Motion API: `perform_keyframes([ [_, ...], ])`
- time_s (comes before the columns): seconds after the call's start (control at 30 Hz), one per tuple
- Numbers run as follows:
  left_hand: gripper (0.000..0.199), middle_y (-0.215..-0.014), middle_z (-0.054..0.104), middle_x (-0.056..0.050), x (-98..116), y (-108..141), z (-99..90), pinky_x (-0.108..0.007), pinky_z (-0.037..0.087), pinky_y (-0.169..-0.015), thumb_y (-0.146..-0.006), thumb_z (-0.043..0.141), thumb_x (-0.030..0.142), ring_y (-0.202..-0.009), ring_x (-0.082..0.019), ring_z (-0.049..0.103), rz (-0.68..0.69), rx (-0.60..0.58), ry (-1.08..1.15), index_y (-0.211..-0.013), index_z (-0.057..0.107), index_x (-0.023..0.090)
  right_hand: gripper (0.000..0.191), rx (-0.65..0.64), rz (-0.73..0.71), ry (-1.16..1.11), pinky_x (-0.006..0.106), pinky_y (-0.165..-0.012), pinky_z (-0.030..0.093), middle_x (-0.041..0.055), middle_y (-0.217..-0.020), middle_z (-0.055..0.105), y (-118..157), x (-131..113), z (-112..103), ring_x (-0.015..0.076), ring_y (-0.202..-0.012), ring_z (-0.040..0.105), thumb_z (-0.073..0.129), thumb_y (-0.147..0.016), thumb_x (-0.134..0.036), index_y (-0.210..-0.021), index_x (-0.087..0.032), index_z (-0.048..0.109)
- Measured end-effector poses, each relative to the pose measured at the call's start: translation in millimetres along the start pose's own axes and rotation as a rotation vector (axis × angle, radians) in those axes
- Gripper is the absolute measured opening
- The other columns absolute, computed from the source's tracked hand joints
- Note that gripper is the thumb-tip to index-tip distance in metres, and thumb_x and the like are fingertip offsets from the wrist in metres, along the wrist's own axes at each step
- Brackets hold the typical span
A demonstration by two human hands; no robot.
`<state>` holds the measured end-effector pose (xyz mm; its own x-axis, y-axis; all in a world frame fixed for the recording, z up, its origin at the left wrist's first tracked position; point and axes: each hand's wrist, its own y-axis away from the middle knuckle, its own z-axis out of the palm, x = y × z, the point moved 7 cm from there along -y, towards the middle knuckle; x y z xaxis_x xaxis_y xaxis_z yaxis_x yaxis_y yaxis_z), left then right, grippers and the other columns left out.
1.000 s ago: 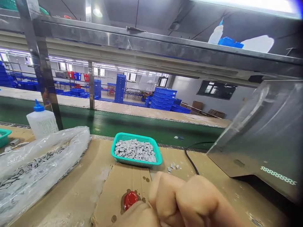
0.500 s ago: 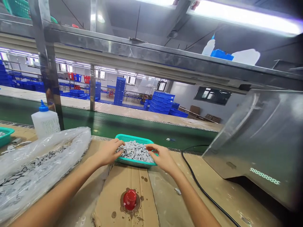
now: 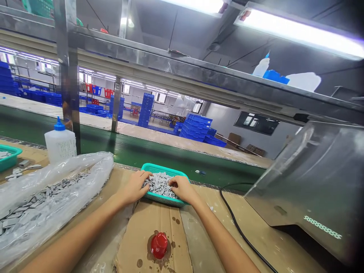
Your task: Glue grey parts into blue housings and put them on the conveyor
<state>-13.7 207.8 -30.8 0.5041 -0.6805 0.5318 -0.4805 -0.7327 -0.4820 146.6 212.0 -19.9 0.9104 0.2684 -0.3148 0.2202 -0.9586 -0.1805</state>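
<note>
A teal plastic basket (image 3: 166,200) full of small grey plastic pieces (image 3: 160,182) stands at the far side of the worktable. My left hand (image 3: 135,188) lies at its left end, thumb and fingers apart over the pieces. At the right end, my right hand (image 3: 182,188) has its fingers curled down among the pieces, thumb and forefinger close together. Whatever is between those fingertips is too small to make out. Nearer to me, a red cup-shaped piece (image 3: 159,245) sits on a cardboard sheet (image 3: 148,222) with wet spots around it.
On the left lie an open clear bag (image 3: 98,163) of grey pieces, a white bottle with blue cap (image 3: 60,146) and another teal basket (image 3: 10,159). A black cable (image 3: 236,223) and a metal housing (image 3: 309,178) are right. Behind runs a green conveyor (image 3: 162,153); a metal shelf (image 3: 199,76) crosses above.
My right hand has moved left and further over the pieces, its fingers now more curled. My left hand stays at the basket's left end. The view has shifted slightly.
</note>
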Motion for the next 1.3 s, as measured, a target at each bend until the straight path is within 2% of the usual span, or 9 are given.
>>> perform_keyframes([
  [0.13,0.034,-0.094,0.051,-0.007,0,-1,-5.2,-0.042,0.035,-0.083,-0.068,0.043,0.011,-0.091,-0.023,0.044,-0.037,0.038,0.097,-0.101,0.050,0.017,0.016,0.086,0.058,-0.133,0.029,-0.066,0.046,-0.0004,-0.073,0.058,3,6,-5,0.0112,-0.068,0.055,0.052,-0.082,-0.025,-0.072,-0.012,0.056],
  [0.27,0.034,-0.107,0.047,-0.010,15,-2,-15.8,-0.043,0.031,-0.089,-0.070,0.043,0.013,-0.103,-0.024,0.039,-0.096,0.104,0.266,-0.103,0.049,0.016,0.011,0.184,0.070,-0.373,0.027,-0.060,0.047,-0.0023,-0.069,0.055,11,-1,-17,0.0099,-0.062,0.055,0.055,-0.078,-0.020,-0.071,-0.012,0.052],
  [0.4,0.032,-0.094,0.058,-0.007,42,-3,-3.1,-0.031,0.045,-0.072,-0.075,0.045,0.025,-0.081,-0.017,0.055,-0.137,-0.026,0.574,-0.105,0.052,0.017,0.010,0.203,-0.016,-0.623,0.024,-0.057,0.049,-0.0028,-0.069,0.053,31,-31,-29,0.0107,-0.061,0.056,0.056,-0.070,-0.021,-0.074,-0.017,0.047],
  [0.5,0.027,-0.084,0.062,-0.005,56,-1,9.6,-0.025,0.047,-0.065,-0.072,0.051,0.031,-0.070,-0.013,0.058,-0.161,-0.121,0.793,-0.093,0.059,0.016,0.018,0.236,-0.051,-0.744,0.024,-0.057,0.049,-0.0024,-0.071,0.052,49,-48,-36,0.0111,-0.062,0.056,0.059,-0.068,-0.025,-0.080,-0.019,0.046],
  [0.67,0.016,-0.064,0.060,-0.001,60,5,14.2,-0.021,0.044,-0.061,-0.062,0.063,0.028,-0.059,-0.008,0.053,-0.282,-0.128,0.969,-0.068,0.060,0.013,0.011,0.321,-0.048,-0.801,0.027,-0.062,0.050,0.0010,-0.074,0.053,75,-55,-39,0.0138,-0.066,0.056,0.060,-0.067,-0.026,-0.069,-0.018,0.052],
  [0.77,0.013,-0.058,0.057,0.001,62,9,15.4,-0.020,0.043,-0.058,-0.060,0.063,0.024,-0.055,-0.007,0.052,-0.356,-0.164,1.022,-0.062,0.057,0.013,0.004,0.385,-0.102,-0.664,0.030,-0.070,0.048,0.0044,-0.078,0.057,91,-61,-46,0.0177,-0.078,0.055,0.059,-0.068,-0.021,-0.066,-0.018,0.059],
  [0.93,0.013,-0.057,0.056,0.001,69,12,20.7,-0.022,0.044,-0.061,-0.059,0.062,0.022,-0.054,-0.006,0.052,-0.403,-0.209,1.048,-0.061,0.054,0.013,0.009,0.478,-0.238,-0.269,0.030,-0.067,0.047,0.0043,-0.078,0.061,112,-77,-57,0.0178,-0.076,0.057,0.052,-0.074,-0.017,-0.072,-0.020,0.061],
  [1.17,0.017,-0.062,0.056,-0.001,79,13,23.7,-0.029,0.048,-0.065,-0.068,0.056,0.029,-0.059,-0.010,0.055,-0.308,-0.246,0.882,-0.066,0.052,0.013,0.011,0.498,-0.179,-0.226,0.027,-0.065,0.047,0.0031,-0.077,0.061,117,-75,-56,0.0166,-0.071,0.057,0.049,-0.074,-0.015,-0.073,-0.020,0.058],
  [1.3,0.023,-0.087,0.057,-0.006,58,4,-1.6,-0.041,0.041,-0.082,-0.072,0.052,0.035,-0.084,-0.019,0.053,-0.191,-0.063,0.564,-0.084,0.056,0.016,0.009,0.451,-0.113,-0.327,0.026,-0.063,0.046,0.0026,-0.076,0.059,124,-64,-47,0.0155,-0.068,0.055,0.050,-0.073,-0.015,-0.072,-0.019,0.057],
])
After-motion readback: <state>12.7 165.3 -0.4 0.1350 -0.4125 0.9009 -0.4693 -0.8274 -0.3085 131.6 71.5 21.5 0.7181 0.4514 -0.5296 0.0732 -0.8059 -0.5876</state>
